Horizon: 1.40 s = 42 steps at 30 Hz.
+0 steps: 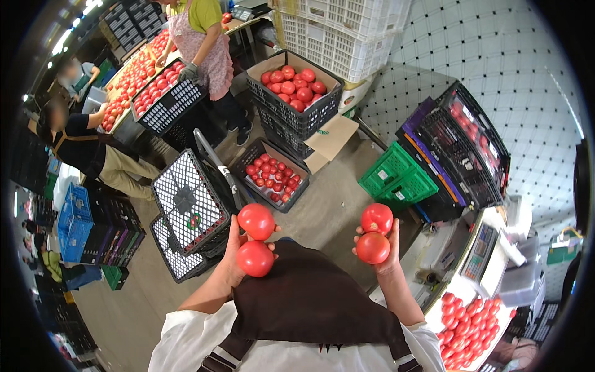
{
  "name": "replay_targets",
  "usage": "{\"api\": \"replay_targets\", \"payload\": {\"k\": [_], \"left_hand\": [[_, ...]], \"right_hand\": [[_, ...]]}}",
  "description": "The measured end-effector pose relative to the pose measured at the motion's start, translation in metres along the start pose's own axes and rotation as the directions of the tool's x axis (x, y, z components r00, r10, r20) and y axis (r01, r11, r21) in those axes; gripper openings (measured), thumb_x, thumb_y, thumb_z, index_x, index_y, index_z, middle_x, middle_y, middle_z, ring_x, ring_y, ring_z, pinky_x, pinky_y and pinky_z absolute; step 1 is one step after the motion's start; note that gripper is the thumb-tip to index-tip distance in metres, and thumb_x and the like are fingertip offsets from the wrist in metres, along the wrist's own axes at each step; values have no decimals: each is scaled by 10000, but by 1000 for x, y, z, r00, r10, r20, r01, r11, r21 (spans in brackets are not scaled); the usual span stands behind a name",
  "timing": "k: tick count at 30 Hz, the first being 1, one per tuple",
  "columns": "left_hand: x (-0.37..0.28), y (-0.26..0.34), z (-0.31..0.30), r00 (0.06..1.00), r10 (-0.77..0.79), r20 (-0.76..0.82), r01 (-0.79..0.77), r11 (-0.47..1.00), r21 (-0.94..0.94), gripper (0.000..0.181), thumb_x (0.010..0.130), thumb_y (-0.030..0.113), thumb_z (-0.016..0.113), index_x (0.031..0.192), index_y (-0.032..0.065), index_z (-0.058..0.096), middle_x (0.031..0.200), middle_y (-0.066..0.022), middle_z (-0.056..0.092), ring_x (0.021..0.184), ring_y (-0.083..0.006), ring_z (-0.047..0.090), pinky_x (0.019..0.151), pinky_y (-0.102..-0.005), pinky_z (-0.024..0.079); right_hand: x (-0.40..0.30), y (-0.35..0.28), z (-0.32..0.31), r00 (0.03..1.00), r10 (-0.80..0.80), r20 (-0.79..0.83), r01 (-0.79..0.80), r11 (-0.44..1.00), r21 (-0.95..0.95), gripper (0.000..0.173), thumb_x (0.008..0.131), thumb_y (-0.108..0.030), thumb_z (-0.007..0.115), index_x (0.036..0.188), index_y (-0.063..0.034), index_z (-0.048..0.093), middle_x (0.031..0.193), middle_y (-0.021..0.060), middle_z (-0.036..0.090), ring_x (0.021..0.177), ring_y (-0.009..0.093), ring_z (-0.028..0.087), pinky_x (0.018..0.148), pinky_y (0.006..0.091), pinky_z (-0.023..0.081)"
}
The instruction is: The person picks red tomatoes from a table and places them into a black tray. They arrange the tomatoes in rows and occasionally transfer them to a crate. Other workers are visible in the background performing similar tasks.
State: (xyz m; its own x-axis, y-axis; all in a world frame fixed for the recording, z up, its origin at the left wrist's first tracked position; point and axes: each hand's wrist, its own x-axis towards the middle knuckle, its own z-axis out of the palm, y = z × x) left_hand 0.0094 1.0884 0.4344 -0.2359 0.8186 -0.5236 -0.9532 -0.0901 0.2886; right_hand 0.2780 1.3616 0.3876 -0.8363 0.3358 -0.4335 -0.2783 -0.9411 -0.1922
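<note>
Two red tomatoes (255, 221) rest one against the other in my left hand (234, 251), its fingers curled around them from below. My right hand (394, 251) holds another pair of tomatoes (373, 248), fingertips showing on their inner side. Both hands are in front of my dark brown apron (307, 293), well apart from each other. Beyond them on the floor stands a black crate (297, 195) with small red tomatoes in it. Behind that, a paper-lined black crate (325, 104) of larger tomatoes tops a stack.
Lidded black crates (190, 200) stand left beside a grey metal handle (218, 162). At right are a green crate (395, 176), stacked dark crates (446, 149), a scale (479, 253) and piled tomatoes (469, 330). A gloved co-worker (200, 42) holds a full crate (169, 104); another person (79, 139) stands left.
</note>
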Motion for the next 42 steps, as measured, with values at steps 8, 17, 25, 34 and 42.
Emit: {"api": "replay_targets", "payload": {"k": [8,17,25,34,42], "left_hand": [[83,43,13,999,34,26,-29,983,-181,899,923,815,395,1449,92,484,1369,-188,612,846,-318,714,791,-570,600],[193,127,52,996,52,-70,-66,971,-229,897,912,826,402,1416,93,513,1277,-164,662,807,-319,707,786,-574,597],[228,166,65,936,240,-259,-301,925,-233,890,913,839,371,1394,108,533,1255,-146,668,785,-273,694,761,-539,613],[216,111,79,651,451,-611,-736,571,-363,954,830,864,512,1369,78,544,1242,-118,665,773,-308,664,644,-523,596],[257,90,151,447,419,-790,-888,312,-337,1007,841,871,482,1292,-24,584,1027,-71,698,722,-271,649,655,-493,600]], "right_hand": [[124,-59,27,989,134,-69,-141,985,-101,809,911,-789,480,1247,-64,605,1056,179,704,995,402,699,813,595,587],[276,-141,99,979,181,-93,-197,957,-214,806,925,-790,436,1252,-71,592,1045,154,704,968,370,702,777,559,597],[453,-177,157,954,300,7,-260,839,-477,629,997,-633,494,1319,-96,553,1123,144,666,984,313,681,838,549,587],[745,-128,220,874,442,-203,-464,632,-621,644,928,-625,638,1341,-142,534,1164,124,656,987,294,679,822,512,582],[882,-121,193,733,575,-363,-644,413,-645,541,918,-610,637,1276,-205,604,1263,93,641,1153,328,602,930,660,488]]}}
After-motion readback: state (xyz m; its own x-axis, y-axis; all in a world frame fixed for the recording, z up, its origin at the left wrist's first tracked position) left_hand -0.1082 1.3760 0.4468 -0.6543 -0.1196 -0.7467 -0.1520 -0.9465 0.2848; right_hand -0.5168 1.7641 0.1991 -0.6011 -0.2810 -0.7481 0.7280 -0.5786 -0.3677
